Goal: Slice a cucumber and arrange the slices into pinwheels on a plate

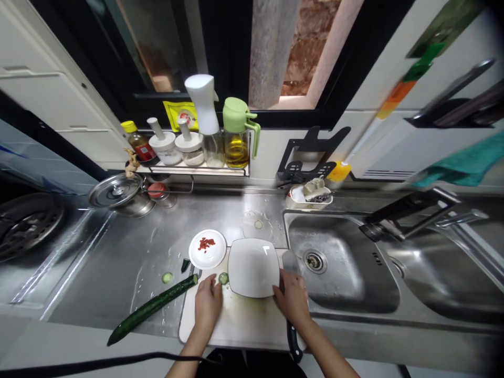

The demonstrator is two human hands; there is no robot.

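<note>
A white squarish plate (252, 266) sits over the upper part of the white cutting board (240, 328). My right hand (292, 298) grips its right edge, thumb on the rim. Beneath that hand lies a knife (293, 341), black handle toward me and blade partly hidden. My left hand (208, 302) rests at the board's left side, fingers loosely extended, nothing visible in them. Just right of its fingertips is a cucumber slice (223, 278), beside the plate. A long cucumber (151, 311), cut at one end, lies left of that hand. A round plate (207, 249) holds small red pieces.
Right of the board is a double sink (342, 262) with a black faucet (405, 212). Another cucumber slice (167, 277) and a dark green end piece (185, 264) lie on the steel counter. Behind stand a lidded pot (132, 202) and a seasoning shelf with an oil bottle (237, 136).
</note>
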